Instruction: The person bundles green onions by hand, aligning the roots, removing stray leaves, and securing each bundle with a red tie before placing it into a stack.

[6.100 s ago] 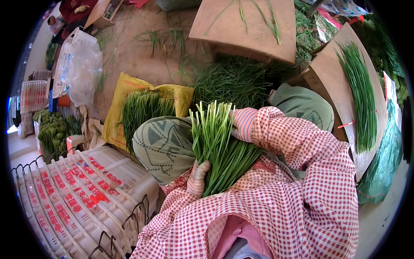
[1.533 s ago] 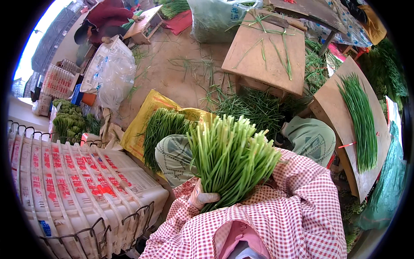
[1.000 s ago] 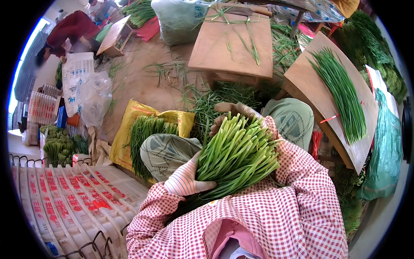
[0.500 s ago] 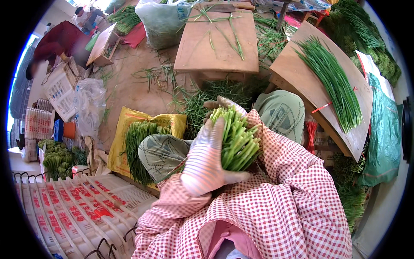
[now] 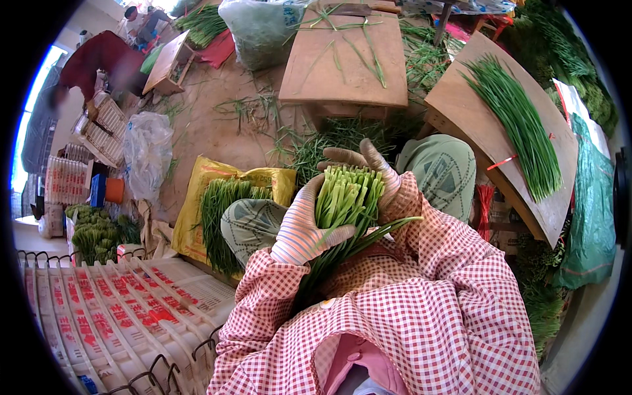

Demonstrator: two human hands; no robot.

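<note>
A thick bunch of garlic chives (image 5: 349,197) stands in front of my chest, its pale cut ends upward and its green leaves hanging toward my lap. My left hand (image 5: 301,227), in a striped glove, is wrapped round its near left side, thumb across the front. On the far right side my gloved right hand (image 5: 382,172) is open, fingers and thumb spread apart beside the cut ends; whether its palm touches the stems is hard to see. One loose strand (image 5: 398,225) sticks out to the right.
A wooden table (image 5: 342,72) with stray leaves stands ahead. On a slanted board (image 5: 484,125) at right lies a tied chive bundle (image 5: 520,128). More chives (image 5: 227,210) rest on a yellow sack (image 5: 187,224) by my left knee. A wire-edged crate (image 5: 125,316) is near left; a person in dark red (image 5: 99,59) bends far left.
The bunch has turned more upright, its cut ends now level and facing up. My right hand has opened away from the stems. At far left, the person has reached down to a crate.
</note>
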